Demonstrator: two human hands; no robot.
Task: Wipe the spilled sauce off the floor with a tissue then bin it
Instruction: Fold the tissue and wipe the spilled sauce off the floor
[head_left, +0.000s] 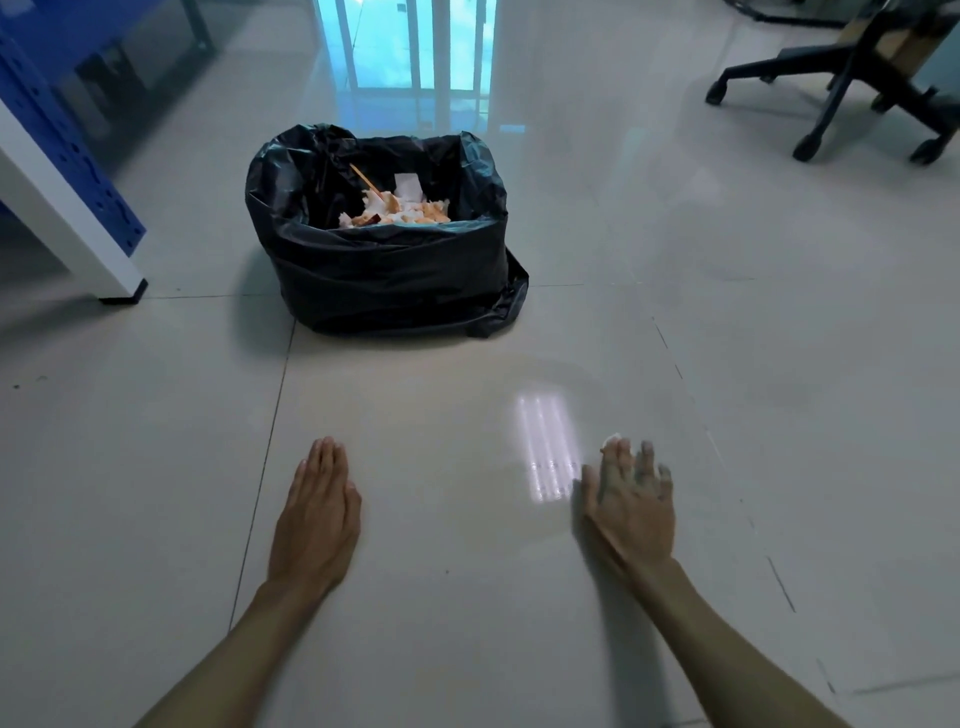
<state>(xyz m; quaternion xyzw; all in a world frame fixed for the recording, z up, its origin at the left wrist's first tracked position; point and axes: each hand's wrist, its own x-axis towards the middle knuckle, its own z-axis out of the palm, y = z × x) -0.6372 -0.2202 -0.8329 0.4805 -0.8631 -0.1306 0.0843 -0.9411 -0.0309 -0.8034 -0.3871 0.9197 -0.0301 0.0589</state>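
Nearest the camera, two bare forearms reach forward over the tiled floor (415, 597), both on the near side of the bin (384, 280). The left hand (317, 514) lies flat and empty, fingers together, palm down on the tile, near and slightly left of the bin. The right hand (631, 506) is blurred by motion, fingers spread and pressing down on the tissue (613, 440), of which only a white scrap shows past the fingertips, with hints between the fingers. So the tissue sits under the right hand, near and to the right of the bin, and that hand is plainly the one to carry it.

The bin lies ahead and to the left of the right hand, its black liner open at the top, with stained tissues already inside. No sauce can be made out on the tile around the hand; only a faint smeared sheen shows, so the wiping looks nearly done.
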